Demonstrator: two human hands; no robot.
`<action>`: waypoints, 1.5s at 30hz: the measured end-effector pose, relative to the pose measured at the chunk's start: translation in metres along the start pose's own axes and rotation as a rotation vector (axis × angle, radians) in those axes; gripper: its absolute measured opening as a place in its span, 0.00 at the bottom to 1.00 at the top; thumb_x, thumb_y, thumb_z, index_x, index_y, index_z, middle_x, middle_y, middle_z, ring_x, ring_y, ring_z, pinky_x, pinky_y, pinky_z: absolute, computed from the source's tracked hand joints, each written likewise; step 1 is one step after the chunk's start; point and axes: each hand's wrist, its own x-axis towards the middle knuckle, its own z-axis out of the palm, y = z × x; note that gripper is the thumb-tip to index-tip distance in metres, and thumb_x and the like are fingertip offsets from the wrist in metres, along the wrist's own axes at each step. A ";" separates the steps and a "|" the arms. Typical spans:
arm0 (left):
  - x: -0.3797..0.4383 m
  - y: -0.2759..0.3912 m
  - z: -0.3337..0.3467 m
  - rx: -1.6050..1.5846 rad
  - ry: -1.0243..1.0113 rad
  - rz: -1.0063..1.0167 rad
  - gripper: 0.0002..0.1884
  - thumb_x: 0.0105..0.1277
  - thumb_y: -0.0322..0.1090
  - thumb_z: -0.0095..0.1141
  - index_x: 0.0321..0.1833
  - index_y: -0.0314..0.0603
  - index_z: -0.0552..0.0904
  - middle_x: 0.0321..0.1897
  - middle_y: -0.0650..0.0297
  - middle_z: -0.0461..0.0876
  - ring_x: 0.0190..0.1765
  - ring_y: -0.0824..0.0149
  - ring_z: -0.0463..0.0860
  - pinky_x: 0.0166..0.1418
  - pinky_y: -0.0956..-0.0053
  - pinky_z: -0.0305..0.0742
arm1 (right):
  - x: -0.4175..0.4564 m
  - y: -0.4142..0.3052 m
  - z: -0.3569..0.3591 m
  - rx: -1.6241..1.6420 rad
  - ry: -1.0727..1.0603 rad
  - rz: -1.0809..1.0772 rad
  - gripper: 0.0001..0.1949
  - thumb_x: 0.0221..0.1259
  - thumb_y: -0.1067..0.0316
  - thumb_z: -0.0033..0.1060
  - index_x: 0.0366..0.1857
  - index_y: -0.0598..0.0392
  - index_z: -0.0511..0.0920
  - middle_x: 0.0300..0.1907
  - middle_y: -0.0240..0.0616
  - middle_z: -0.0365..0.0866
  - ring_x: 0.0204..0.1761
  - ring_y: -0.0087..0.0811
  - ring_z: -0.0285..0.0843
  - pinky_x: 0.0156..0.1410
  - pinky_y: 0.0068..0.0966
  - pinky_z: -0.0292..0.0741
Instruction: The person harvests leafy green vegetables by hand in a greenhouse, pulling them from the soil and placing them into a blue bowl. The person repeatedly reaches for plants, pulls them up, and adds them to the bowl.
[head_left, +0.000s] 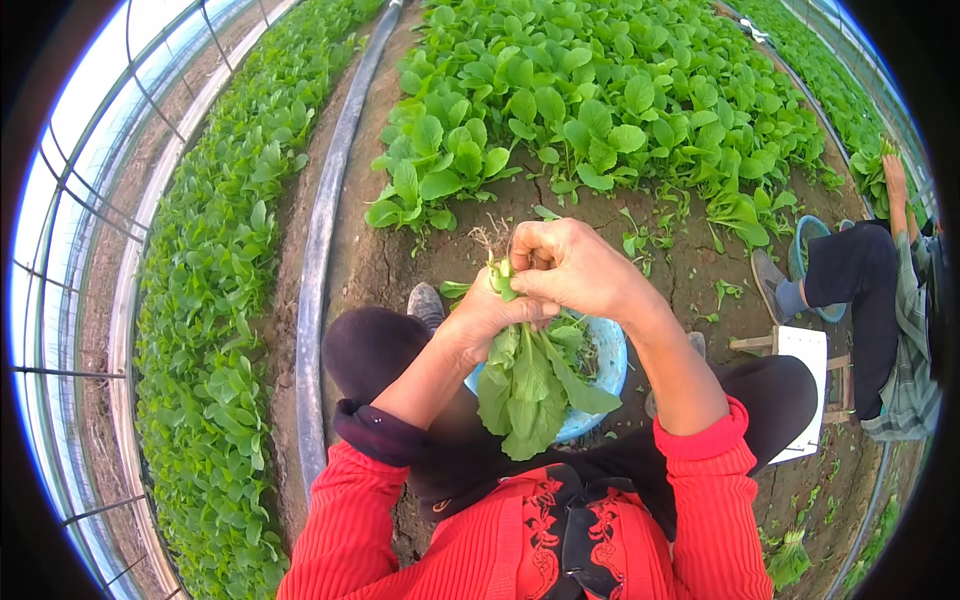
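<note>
My left hand (478, 316) is closed around a bunch of leafy greens (529, 386), held upside down. Its broad leaves hang toward my lap, while the thin, soil-flecked roots (492, 238) point away from me. Curled in from the right, my right hand (581, 271) has its thumb and forefinger pinched at the pale stem bases, just beside the left hand. Exactly what lies between those fingertips is partly hidden. Below the bunch, between my legs, is a light blue plastic basin (616, 352) with bits of greens inside; the leaves and hands cover much of it.
Ahead grows a dense bed of leafy greens (600, 112). A grey hose (330, 202) runs along the left, beside another planted strip (217, 337). At right, a person (859, 277) sits by a blue-green basin (829, 311), hand on greens. A white board (802, 390) is near my knee.
</note>
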 end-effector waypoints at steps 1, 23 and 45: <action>0.000 0.001 0.001 -0.014 -0.015 -0.005 0.18 0.50 0.27 0.73 0.43 0.39 0.79 0.32 0.65 0.82 0.33 0.72 0.81 0.36 0.78 0.77 | 0.000 0.006 0.000 0.093 -0.024 -0.019 0.05 0.55 0.74 0.63 0.31 0.59 0.76 0.19 0.31 0.76 0.19 0.19 0.71 0.25 0.20 0.66; -0.004 0.000 0.006 0.097 -0.116 -0.026 0.11 0.61 0.32 0.66 0.41 0.34 0.80 0.26 0.64 0.80 0.29 0.72 0.80 0.34 0.79 0.74 | -0.026 0.007 -0.012 0.348 0.722 -0.131 0.03 0.65 0.73 0.54 0.37 0.59 0.77 0.22 0.32 0.78 0.20 0.18 0.75 0.25 0.15 0.70; -0.024 0.033 -0.040 0.241 0.295 0.286 0.08 0.67 0.28 0.57 0.47 0.34 0.78 0.21 0.69 0.74 0.27 0.74 0.74 0.42 0.78 0.75 | -0.080 0.239 0.000 -0.945 0.360 0.675 0.20 0.58 0.73 0.49 0.56 0.52 0.76 0.59 0.49 0.75 0.61 0.51 0.73 0.60 0.51 0.70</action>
